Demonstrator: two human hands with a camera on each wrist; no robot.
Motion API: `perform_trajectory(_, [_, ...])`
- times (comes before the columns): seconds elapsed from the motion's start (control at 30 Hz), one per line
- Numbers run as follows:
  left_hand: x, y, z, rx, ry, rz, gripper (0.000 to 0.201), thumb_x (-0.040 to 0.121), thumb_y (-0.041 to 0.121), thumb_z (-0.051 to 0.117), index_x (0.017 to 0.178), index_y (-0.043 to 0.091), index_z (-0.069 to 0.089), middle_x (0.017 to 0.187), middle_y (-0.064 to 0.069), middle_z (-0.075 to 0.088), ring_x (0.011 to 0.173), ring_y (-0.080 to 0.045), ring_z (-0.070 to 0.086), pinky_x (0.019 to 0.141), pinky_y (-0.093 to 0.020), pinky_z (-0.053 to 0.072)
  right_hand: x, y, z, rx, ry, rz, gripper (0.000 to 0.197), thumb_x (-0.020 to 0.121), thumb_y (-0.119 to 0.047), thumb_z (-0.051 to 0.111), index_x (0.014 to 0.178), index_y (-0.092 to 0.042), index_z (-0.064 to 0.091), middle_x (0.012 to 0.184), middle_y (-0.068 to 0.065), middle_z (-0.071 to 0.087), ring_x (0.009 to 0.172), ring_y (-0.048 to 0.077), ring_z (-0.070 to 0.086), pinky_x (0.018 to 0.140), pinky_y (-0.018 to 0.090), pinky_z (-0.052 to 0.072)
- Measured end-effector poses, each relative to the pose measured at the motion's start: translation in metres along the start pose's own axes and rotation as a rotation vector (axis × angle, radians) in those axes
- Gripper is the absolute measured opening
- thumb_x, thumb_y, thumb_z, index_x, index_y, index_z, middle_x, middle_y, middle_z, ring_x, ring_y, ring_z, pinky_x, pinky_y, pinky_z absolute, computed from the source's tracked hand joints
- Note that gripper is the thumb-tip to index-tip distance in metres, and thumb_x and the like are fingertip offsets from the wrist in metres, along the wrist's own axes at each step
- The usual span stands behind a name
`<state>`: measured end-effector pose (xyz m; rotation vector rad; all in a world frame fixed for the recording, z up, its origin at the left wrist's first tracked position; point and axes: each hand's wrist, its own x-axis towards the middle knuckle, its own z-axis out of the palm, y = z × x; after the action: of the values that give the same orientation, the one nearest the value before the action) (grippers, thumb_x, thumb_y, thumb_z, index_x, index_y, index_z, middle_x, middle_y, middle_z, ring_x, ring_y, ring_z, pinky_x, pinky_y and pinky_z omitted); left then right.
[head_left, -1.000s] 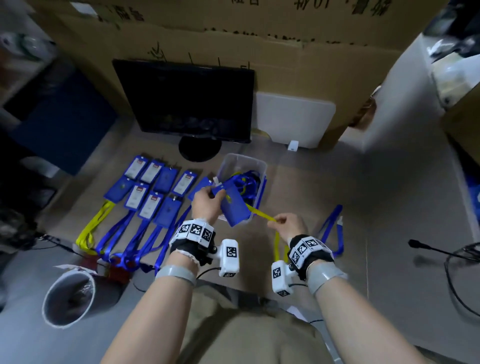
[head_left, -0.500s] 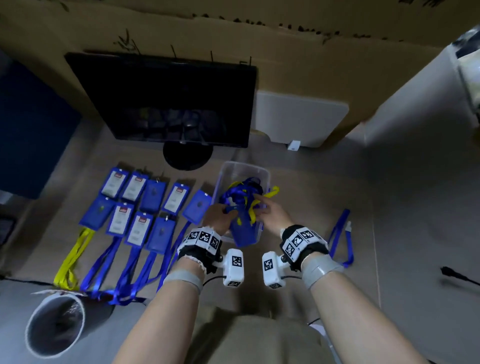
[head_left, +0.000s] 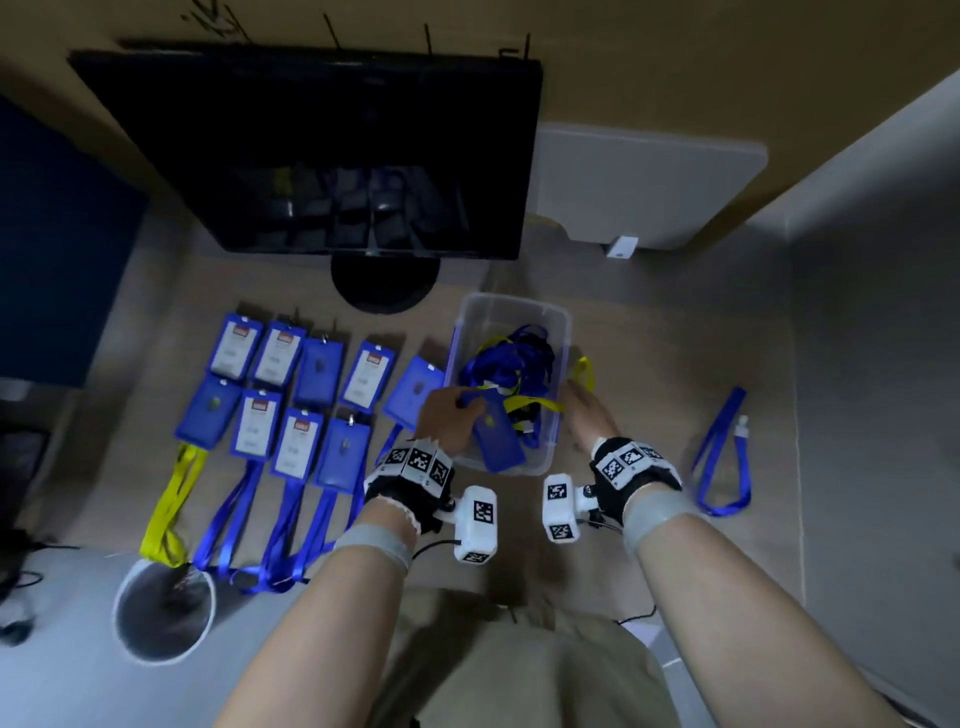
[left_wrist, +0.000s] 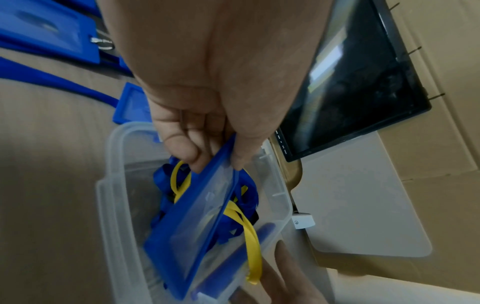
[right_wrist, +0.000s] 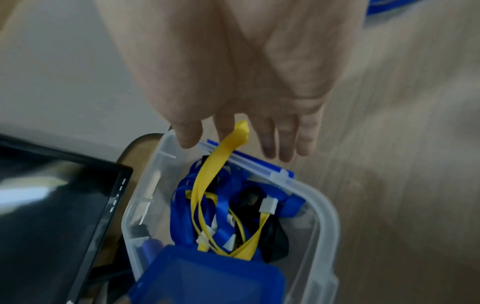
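Observation:
A blue badge holder (head_left: 498, 436) on a yellow lanyard (head_left: 535, 402) hangs tilted over the near end of a clear plastic box (head_left: 511, 301). My left hand (head_left: 460, 402) pinches the holder's top edge between thumb and fingers (left_wrist: 192, 162). Most of the yellow lanyard (right_wrist: 207, 174) lies among blue lanyards in the box (right_wrist: 327, 216), and one loop hangs over the right rim. My right hand (head_left: 587, 410) hovers at that rim with fingers (right_wrist: 272, 144) straight, the loop just in front of them. In the left wrist view the holder (left_wrist: 192, 226) reaches down into the box (left_wrist: 109, 205).
Two rows of blue badge holders (head_left: 291, 395) with lanyards lie left of the box, one strap yellow (head_left: 171, 499). A loose blue lanyard (head_left: 722, 457) lies to the right. A black monitor (head_left: 322, 150) and a white panel (head_left: 649, 187) stand behind. A white cup (head_left: 163, 608) sits near left.
Both hands moved forward to the box with the holder and yellow lanyard. The strap, stretched between my hands before, now lies in the box. My right hand has let go and opened.

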<state>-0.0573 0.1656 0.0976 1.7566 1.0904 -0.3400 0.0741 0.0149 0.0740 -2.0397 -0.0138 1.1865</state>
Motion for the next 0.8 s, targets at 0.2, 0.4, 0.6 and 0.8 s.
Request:
perform_trajectory(0.2, [0.007, 0.002, -0.003, -0.019, -0.036, -0.01, 0.032, 0.096, 0.024, 0.056, 0.124, 0.009, 0.064, 0.104, -0.023, 0.069, 0.092, -0.04, 0.064, 0.077, -0.046, 0.054, -0.005, -0.004, -0.003, 0.109, 0.331, -0.121, 0.035, 0.094, -0.028, 0.056, 0.127, -0.019, 0.064, 0.114, -0.002, 0.064, 0.106, 0.014, 0.059, 0.086, 0.023, 0.04])
perform_trajectory(0.4, [0.018, 0.021, 0.004, -0.017, 0.003, -0.005, 0.036, 0.096, 0.026, 0.056, 0.128, 0.01, 0.057, 0.119, -0.015, 0.063, 0.106, -0.035, 0.06, 0.082, -0.038, 0.05, -0.015, -0.028, -0.001, -0.121, -0.024, -0.241, 0.029, 0.088, -0.01, 0.057, 0.107, -0.022, 0.076, 0.112, -0.001, 0.072, 0.101, 0.015, 0.066, 0.093, 0.031, 0.052])
perform_trajectory(0.6, [0.017, 0.021, 0.021, -0.04, 0.038, 0.013, 0.042, 0.094, 0.039, 0.053, 0.105, -0.001, 0.06, 0.09, -0.017, 0.065, 0.08, -0.035, 0.061, 0.066, -0.037, 0.043, -0.021, -0.006, -0.025, -0.071, 0.205, -0.214, 0.029, 0.089, -0.009, 0.056, 0.102, -0.027, 0.076, 0.099, -0.009, 0.072, 0.078, 0.005, 0.063, 0.067, 0.005, 0.044])
perform_trajectory(0.8, [-0.002, 0.057, 0.072, -0.083, 0.032, 0.085, 0.026, 0.096, 0.03, 0.053, 0.071, 0.023, 0.054, 0.073, -0.006, 0.065, 0.07, -0.023, 0.06, 0.068, -0.036, 0.042, -0.01, 0.048, -0.108, -0.276, 0.327, 0.069, 0.034, 0.095, -0.025, 0.045, 0.122, -0.019, 0.064, 0.131, -0.001, 0.06, 0.123, 0.02, 0.053, 0.097, 0.024, 0.037])
